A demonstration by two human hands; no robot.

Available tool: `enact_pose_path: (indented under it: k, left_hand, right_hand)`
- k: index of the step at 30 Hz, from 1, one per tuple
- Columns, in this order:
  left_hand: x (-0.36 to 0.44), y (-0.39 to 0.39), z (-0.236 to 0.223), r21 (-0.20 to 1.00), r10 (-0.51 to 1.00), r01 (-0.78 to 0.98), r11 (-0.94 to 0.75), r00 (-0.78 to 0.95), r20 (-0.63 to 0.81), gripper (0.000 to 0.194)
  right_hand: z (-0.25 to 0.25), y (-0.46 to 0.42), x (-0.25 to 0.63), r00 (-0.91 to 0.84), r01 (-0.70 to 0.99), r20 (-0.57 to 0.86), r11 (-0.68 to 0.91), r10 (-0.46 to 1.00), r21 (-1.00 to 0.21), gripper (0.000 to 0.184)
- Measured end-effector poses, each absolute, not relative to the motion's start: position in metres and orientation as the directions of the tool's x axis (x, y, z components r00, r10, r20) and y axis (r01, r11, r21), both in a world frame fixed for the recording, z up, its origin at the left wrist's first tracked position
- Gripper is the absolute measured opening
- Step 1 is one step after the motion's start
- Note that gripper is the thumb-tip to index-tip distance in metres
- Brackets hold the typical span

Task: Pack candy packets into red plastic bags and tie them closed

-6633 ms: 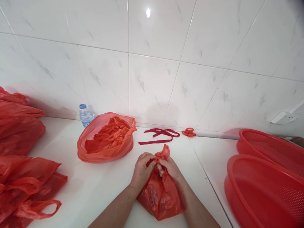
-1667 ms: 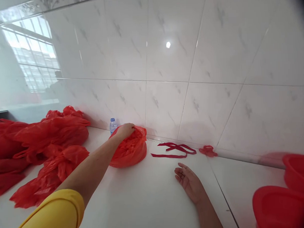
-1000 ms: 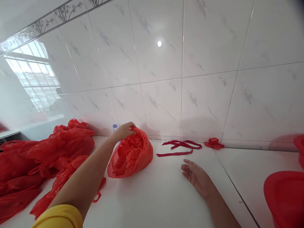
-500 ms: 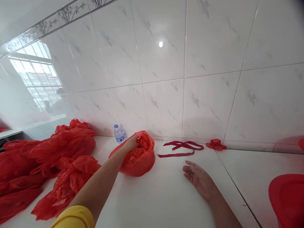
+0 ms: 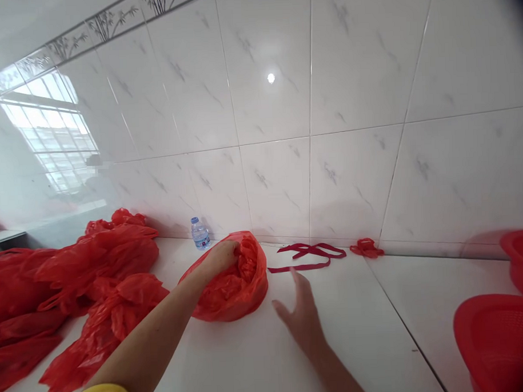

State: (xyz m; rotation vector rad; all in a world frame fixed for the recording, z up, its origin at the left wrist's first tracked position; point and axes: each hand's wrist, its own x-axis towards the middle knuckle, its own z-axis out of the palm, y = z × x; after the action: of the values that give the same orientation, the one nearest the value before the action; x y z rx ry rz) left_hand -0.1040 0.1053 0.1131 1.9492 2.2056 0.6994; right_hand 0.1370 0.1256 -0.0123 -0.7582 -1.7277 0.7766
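Observation:
A round-bodied red plastic bag (image 5: 233, 303) stands on the white tabletop with its top gaping. What gives it that round form is hidden. My left hand (image 5: 223, 257) reaches into the mouth from the left, fingers closed on a crumpled bunch of red plastic; the fingertips are partly covered. To the right of the bag, my right hand (image 5: 302, 314) hangs over the table, thumb and fingers spread, touching nothing. Just beyond it lies a dark red ribbon (image 5: 317, 251), loosely looped near the wall.
Several red plastic bags (image 5: 100, 259) are heaped on the left. A small clear water bottle (image 5: 200, 233) stands by the tiled wall (image 5: 278, 178). A small red bundle (image 5: 366, 248) lies past the ribbon. Red plastic baskets (image 5: 476, 320) stand at the right edge, beyond a table seam.
My right hand has moved left toward the round bag, its thumb now spread wide. My left hand keeps its grip, and the bag's mouth leans more toward me. The view has shifted slightly.

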Motion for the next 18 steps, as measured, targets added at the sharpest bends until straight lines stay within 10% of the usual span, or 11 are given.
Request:
enact_pose_path:
  k: [4, 11, 18]
  left_hand:
    - [-0.085, 0.083, 0.111, 0.350, 0.981, 0.936, 0.019, -0.085, 0.174, 0.013]
    - [-0.076, 0.061, 0.142, 0.266, 0.914, 0.964, -0.005, -0.104, 0.393, 0.025]
    - [-0.088, 0.065, 0.152, 0.768, 0.644, 0.630, -0.116, -0.541, 0.541, 0.018]
  right_hand:
    - [-0.003, 0.091, 0.095, -0.436, 0.276, 0.758, 0.874, 0.485, -0.401, 0.075]
    - [-0.003, 0.098, 0.084, -0.487, 0.407, 0.669, 0.824, 0.561, -0.395, 0.030]
    - [-0.007, 0.099, 0.083, -0.441, 0.363, 0.715, 0.837, 0.542, -0.411, 0.010]
